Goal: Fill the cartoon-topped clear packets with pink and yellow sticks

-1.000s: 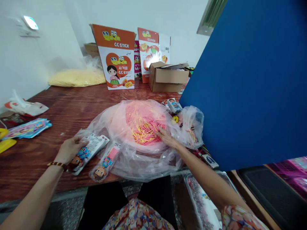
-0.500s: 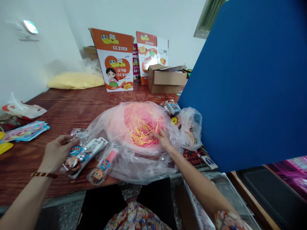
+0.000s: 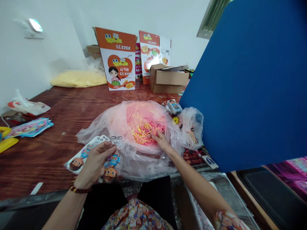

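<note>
The left hand (image 3: 96,161), with a beaded bracelet (image 3: 81,188) at its wrist, pinches a clear printed sachet (image 3: 112,164) between thumb and fingers near its upper part. The right hand (image 3: 162,142) has its fingertips among loose pink and yellow sticks (image 3: 142,134); whether they close on any cannot be told. The sticks lie in a large translucent plastic bag (image 3: 141,167), spread open near the front edge of the wood-grain table (image 3: 54,153). Just beside the left hand, partly behind it, lies a stack of white-backed sachets (image 3: 76,163) bearing the same cartoon figure. To the right of the large bag stands a smaller plastic bag (image 3: 195,119) holding further sticks, near a tall blue panel (image 3: 242,89). Toward the rear, an orange-and-white "CC STICK" carton (image 3: 118,60) stands upright, left of an open brown cardboard box (image 3: 170,78).
</note>
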`<state>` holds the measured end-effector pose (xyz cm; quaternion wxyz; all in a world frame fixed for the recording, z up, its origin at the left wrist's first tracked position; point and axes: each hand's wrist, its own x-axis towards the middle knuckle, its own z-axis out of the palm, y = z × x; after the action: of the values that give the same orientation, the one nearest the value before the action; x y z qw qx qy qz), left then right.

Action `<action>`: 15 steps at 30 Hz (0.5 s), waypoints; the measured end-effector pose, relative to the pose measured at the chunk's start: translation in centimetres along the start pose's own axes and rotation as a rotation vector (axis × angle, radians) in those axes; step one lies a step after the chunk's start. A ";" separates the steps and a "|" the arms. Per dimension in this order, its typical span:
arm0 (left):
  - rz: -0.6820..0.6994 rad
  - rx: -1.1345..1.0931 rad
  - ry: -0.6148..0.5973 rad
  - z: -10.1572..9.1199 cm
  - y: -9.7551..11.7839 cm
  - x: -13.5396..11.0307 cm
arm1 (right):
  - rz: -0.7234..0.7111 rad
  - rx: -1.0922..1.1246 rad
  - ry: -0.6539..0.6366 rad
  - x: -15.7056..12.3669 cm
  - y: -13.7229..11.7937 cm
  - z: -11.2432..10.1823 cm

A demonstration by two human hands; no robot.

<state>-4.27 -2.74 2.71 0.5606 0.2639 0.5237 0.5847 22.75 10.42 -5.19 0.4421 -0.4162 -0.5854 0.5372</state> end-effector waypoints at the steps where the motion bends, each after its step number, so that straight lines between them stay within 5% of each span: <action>1: -0.019 0.009 -0.025 0.5 -0.3 -0.1 | -0.010 0.008 -0.006 -0.1 0.1 0.1; 9: 0.007 0.090 -0.118 2.3 -1.5 0.1 | 0.022 -0.009 -0.016 0.1 0.4 0.5; 15: 0.009 0.252 -0.174 3.4 -1.8 0.8 | 0.087 0.301 -0.017 -0.5 -3.7 0.9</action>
<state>-0.72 -1.24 1.89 0.5636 0.3842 0.5412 0.4918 21.96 9.38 -1.57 0.4707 -0.3658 -0.4836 0.6410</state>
